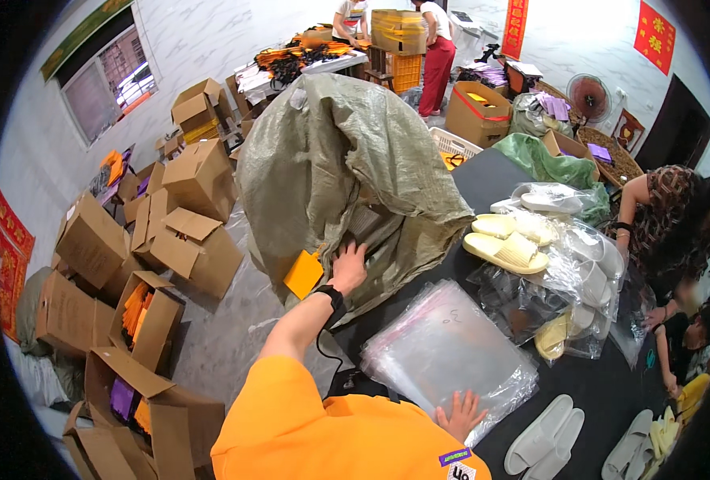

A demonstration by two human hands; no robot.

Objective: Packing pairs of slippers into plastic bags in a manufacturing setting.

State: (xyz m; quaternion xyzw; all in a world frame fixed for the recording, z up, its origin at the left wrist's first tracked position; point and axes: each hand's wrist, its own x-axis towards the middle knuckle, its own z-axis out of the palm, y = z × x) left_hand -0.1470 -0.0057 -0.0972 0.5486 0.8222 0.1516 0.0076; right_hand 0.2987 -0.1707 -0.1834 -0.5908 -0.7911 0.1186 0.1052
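White marbled walls (pixel 211 40), barred window (pixel 111 80) far left, red hangings (pixel 655 36) far right, open cartons (pixel 195 180) on grey floor (pixel 227 336) left, fan (pixel 589 96), dark doorway (pixel 679 124) right

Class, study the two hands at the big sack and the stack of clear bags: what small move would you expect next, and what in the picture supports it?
Probably the left hand draws something out of the large grey-green woven sack: it reaches into the sack's opening, fingers hidden in the folds. The right hand lies flat on the stack of clear plastic bags on the dark table, apparently steadying it.
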